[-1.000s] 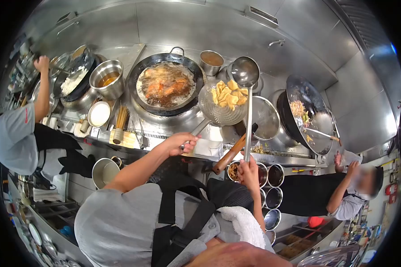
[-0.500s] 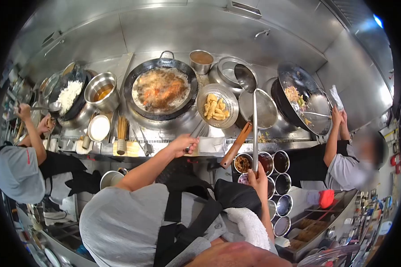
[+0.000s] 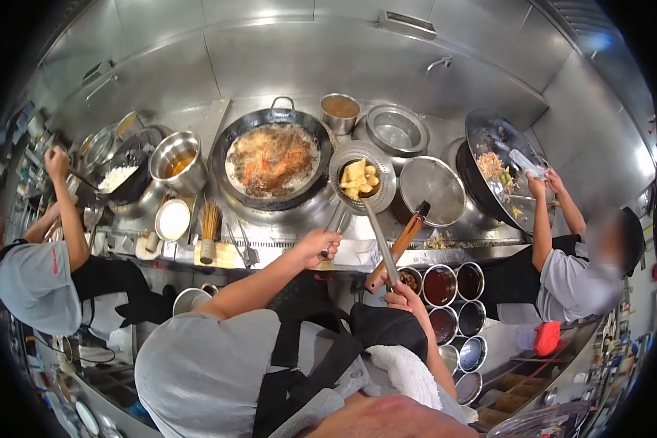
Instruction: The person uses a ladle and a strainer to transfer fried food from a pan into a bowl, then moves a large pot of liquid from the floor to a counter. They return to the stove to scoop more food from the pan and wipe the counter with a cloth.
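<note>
My left hand (image 3: 320,248) is closed round the handle of a perforated metal strainer (image 3: 387,171), held level just right of the frying wok. Golden fried pieces (image 3: 354,175) lie in its bowl. In my right hand (image 3: 407,301) is the long handle of a ladle (image 3: 381,244). The ladle's bowl is down inside the strainer, among the fried pieces, which partly hide it. The black wok (image 3: 225,190) holds bubbling oil (image 3: 241,150) with orange-brown food (image 3: 285,169) frying in it.
A wooden-handled tool (image 3: 403,244) rests near a mesh-covered pot (image 3: 432,191). Sauce containers (image 3: 439,285) stand by my right arm. A bamboo brush (image 3: 209,226) and a steel pot (image 3: 175,162) are to the left. One co-worker (image 3: 44,285) works at left, another (image 3: 573,281) at right.
The ladle has swung down from above the back pots into the strainer, onto the fried pieces. The right co-worker's hands have lifted near their wok. My view has shifted slightly.
</note>
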`<state>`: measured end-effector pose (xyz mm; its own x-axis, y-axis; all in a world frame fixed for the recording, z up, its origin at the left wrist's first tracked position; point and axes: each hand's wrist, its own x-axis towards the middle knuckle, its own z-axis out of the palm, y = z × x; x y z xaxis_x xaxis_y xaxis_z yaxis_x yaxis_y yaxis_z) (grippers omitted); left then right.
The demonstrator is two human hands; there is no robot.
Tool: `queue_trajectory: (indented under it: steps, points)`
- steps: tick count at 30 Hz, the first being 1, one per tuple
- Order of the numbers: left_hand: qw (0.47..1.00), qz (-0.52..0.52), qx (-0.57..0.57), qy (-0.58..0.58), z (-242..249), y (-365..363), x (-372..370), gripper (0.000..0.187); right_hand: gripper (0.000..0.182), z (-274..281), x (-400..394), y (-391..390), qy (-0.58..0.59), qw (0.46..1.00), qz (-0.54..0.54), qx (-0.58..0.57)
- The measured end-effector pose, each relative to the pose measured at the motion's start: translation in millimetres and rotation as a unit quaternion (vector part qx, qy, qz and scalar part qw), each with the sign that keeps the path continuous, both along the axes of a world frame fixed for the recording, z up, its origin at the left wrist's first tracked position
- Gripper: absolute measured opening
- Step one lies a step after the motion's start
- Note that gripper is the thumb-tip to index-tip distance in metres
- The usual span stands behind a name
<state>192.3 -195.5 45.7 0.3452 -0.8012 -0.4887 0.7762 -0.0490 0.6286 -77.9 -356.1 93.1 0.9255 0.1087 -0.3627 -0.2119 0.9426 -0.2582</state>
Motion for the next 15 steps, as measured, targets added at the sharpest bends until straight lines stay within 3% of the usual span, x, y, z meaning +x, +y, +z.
queue_trajectory:
  steps: [2,7,10,13,15]
  points:
    - [0.999,0.01,-0.005,0.052,-13,5,-1,0.017,0.039,4,3,1,-0.009,0.984,-0.003,0.18]
    - [0.986,0.035,-0.015,0.16,-36,-2,-1,0.025,0.04,8,12,-18,0.014,0.97,0.012,0.242]
    - [0.981,0.034,-0.023,0.191,-62,-32,13,0.026,0.039,2,23,-38,-0.009,0.975,0.041,0.218]
    - [0.982,0.04,-0.042,0.182,-110,-70,25,0.009,0.036,4,29,-53,0.036,0.996,0.05,0.067]
    - [0.97,0.036,-0.09,0.224,-109,-89,24,0.016,0.034,15,33,-61,0.055,0.995,0.061,-0.054]
